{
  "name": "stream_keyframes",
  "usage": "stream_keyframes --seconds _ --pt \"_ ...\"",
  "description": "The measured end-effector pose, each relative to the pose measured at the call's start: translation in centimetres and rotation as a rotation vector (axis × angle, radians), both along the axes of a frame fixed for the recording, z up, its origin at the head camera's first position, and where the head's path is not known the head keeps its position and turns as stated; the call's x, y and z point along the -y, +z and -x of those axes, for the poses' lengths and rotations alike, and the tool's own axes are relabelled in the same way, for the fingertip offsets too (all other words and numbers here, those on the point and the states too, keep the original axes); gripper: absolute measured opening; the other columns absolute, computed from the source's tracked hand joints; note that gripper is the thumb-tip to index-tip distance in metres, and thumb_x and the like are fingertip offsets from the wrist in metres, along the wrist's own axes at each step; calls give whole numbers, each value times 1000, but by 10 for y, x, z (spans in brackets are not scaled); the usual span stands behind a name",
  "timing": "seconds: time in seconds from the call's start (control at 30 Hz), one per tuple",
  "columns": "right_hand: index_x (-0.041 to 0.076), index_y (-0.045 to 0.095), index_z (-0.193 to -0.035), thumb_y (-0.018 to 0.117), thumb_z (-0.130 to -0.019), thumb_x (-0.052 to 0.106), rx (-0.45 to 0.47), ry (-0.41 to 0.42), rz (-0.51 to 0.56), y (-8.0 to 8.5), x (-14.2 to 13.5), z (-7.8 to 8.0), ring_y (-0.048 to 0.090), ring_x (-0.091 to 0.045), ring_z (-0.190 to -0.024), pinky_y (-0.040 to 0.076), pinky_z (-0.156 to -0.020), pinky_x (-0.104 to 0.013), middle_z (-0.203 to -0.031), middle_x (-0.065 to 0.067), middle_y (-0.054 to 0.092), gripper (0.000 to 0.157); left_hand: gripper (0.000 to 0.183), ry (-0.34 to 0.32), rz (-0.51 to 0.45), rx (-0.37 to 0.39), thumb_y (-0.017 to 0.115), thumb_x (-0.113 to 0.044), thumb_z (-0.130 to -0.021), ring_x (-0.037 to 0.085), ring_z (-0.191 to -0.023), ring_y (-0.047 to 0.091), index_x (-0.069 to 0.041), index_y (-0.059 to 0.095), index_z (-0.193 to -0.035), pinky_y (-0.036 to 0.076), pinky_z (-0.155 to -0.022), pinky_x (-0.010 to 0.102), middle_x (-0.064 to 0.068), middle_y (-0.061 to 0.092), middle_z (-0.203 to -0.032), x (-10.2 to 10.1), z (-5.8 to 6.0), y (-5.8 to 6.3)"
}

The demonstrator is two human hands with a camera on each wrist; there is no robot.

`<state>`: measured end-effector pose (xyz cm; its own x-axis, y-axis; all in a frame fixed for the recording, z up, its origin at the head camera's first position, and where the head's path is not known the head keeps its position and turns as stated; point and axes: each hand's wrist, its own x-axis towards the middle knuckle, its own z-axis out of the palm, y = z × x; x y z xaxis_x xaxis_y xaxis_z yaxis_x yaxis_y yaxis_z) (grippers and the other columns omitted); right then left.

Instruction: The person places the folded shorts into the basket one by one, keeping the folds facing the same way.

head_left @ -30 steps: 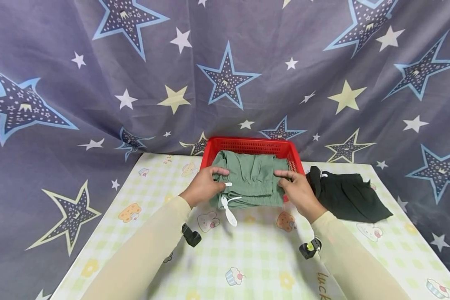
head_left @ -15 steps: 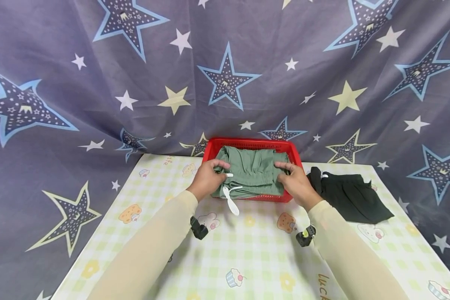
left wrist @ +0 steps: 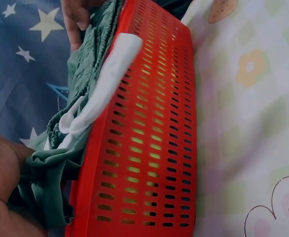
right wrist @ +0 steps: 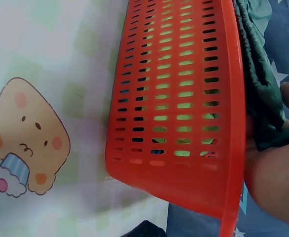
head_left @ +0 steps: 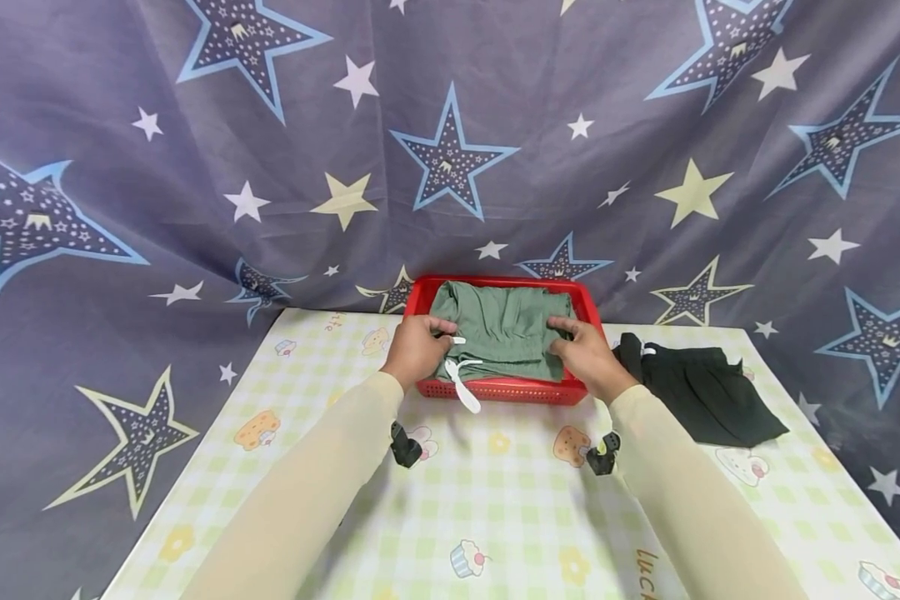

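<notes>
Folded green shorts with a gathered waistband lie level at the mouth of a red plastic basket. Their white drawstring hangs over the basket's front rim. At the left edge of the shorts, my left hand pinches the cloth between thumb and fingers. My right hand grips the opposite edge in the same way. Close up in the left wrist view, the white drawstring dangles outside the perforated wall. The right wrist view has my right hand against the rim; the basket's inside is mostly hidden.
Black shorts lie on the table to the right of the basket. A pale checked cloth with cartoon prints covers the table. Behind it hangs a dark star-patterned curtain, close to the basket's back side.
Both hands have carried the green shorts forward, away from me, so they now sit over the basket and its front wall shows. The black shorts have not moved.
</notes>
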<state>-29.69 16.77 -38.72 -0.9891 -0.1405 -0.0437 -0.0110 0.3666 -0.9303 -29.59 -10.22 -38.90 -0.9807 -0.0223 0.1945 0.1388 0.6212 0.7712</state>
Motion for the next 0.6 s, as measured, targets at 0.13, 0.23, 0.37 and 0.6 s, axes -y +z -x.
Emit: stream_keyframes --seconds 0.13,0.23,0.37,0.6 --pt "8 36 -144 49 -90 6 34 20 8 -2 0 4 44 -21 -89 35 -81 -35 -149 -6 28 56 14 8 29 -26 69 -10 -82 15 -81 56 -14 75 -94 44 -72 29 -3 69 -84 -1 3 -1" --pt "9 32 -146 47 -91 7 56 27 16 -5 0 7 47 -24 -85 35 -83 -36 -148 -6 28 57 16 -4 52 -44 70 -10 -82 16 -83 57 -13 75 -97 44 -74 31 -2 69 -86 -1 4 -4" --pt "9 27 -148 47 -91 8 69 55 -8 -7 0 10 51 -23 -88 37 -85 -37 -146 -11 33 60 19 -19 120 -61 70 -11 -81 15 -91 59 -12 74 -100 45 -81 32 -1 69 -91 -2 6 -8" --pt "12 24 -149 51 -88 11 96 65 -78 -9 0 11 47 -13 -63 43 -73 -37 -114 -21 54 67 24 0 284 -26 70 -11 -80 20 -100 60 -9 72 -104 46 -88 36 2 68 -100 -1 6 -14"
